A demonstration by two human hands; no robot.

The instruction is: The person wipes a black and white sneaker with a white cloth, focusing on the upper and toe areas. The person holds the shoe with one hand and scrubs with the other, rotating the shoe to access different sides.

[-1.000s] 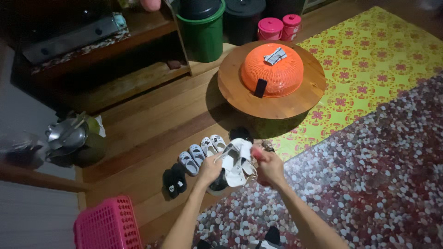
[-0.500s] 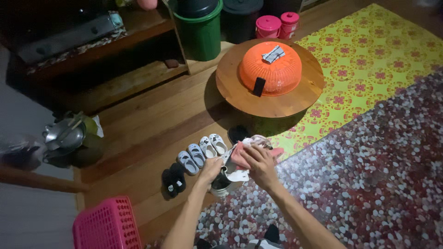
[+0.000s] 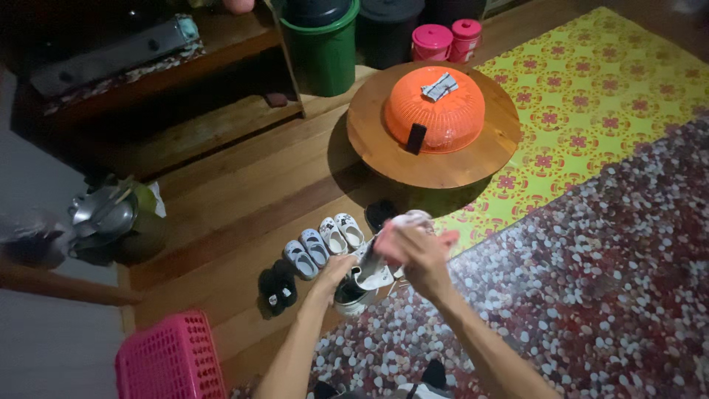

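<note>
LEFT hand (image 3: pixel 334 272): clamped on white shoe (image 3: pixel 365 275), held low over floor edge | RIGHT hand (image 3: pixel 419 251): closed on pink cloth (image 3: pixel 391 240) against shoe | RISK: weak one-hand hold, shoe may twist free and drop onto small shoes (image 3: pixel 325 242) just beside.

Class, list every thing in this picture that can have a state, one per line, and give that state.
Left hand: gripping a white shoe.
Right hand: pressing a pink cloth on the shoe.
White shoe: held up off the floor.
Orange basket: upside down on the round table.
Green bucket: lidded.
Pink crate: upright, contents unseen.
</note>
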